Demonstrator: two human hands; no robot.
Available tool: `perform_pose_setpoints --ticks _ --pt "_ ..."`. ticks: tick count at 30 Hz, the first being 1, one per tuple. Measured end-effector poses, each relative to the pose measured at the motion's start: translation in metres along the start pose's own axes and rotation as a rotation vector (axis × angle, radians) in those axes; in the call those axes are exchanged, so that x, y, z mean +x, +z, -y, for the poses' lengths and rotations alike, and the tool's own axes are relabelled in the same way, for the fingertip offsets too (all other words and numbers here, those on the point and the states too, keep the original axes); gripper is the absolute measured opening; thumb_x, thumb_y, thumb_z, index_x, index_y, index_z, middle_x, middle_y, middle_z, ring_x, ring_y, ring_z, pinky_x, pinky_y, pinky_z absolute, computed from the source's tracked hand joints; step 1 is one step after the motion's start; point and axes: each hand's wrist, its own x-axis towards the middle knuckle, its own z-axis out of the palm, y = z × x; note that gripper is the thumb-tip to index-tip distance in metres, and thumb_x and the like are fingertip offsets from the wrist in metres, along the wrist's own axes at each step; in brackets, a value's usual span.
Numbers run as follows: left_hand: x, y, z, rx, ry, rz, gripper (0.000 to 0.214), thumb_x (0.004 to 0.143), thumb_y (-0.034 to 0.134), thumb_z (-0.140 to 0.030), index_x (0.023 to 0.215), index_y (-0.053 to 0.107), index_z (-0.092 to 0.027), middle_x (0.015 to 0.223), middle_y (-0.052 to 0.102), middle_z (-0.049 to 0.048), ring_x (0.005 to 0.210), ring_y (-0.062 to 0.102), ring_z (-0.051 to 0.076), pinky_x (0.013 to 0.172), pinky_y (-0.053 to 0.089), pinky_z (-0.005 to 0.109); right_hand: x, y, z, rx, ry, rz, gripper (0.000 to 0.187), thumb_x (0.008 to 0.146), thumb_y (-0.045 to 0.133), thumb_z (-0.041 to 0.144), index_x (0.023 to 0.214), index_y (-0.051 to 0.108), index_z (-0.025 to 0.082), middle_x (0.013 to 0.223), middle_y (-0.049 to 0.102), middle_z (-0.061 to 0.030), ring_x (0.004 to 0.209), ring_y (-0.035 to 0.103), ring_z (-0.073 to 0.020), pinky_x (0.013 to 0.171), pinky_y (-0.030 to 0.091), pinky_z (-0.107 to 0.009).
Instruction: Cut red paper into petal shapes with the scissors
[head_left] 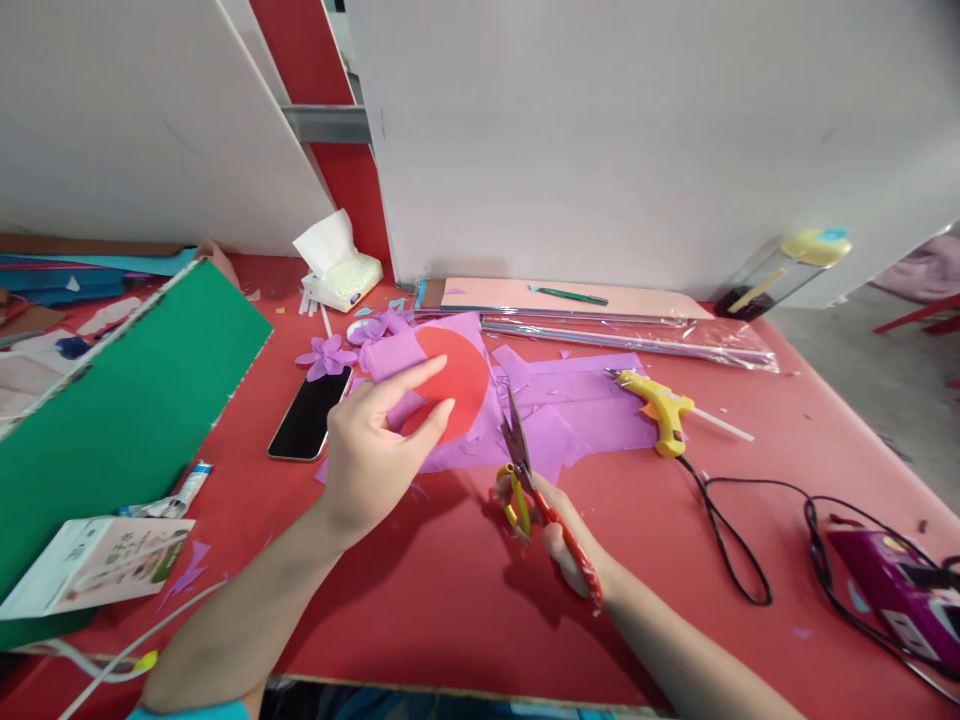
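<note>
- Left hand (367,450) up over the table (450,590), thumb and forefinger pinched on the red paper (459,378), held above the purple sheets (577,410).
- Right hand (559,535) has its fingers curled through the handles of the scissors (520,462); blades nearly closed, tips just beside the paper's right edge.
- To my eye, a clean cut calls for opening the blades wide, feeding the edge in deep and turning the paper, not the scissors.
- Glue gun (660,405) and its cord lie near; best kept clear of the wrist.
</note>
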Motion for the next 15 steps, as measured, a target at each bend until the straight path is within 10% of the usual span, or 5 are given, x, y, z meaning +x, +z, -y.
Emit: perform_pose_setpoints --ticks 15 --pt "-0.0055 0.0059 0.0034 0.044 0.154 -0.158 0.044 0.07 0.071 -0.018 0.113 0.062 -0.02 0.099 0.07 0.0047 0.06 0.063 0.012 0.048 0.052 0.023 0.0016 0.0059 0.0072 0.019 0.073 0.036 0.071 0.072 0.023 0.083 0.079 0.049 0.018 0.072 0.05 -0.0032 0.062 0.046 -0.0165 0.059 0.039 -0.031"
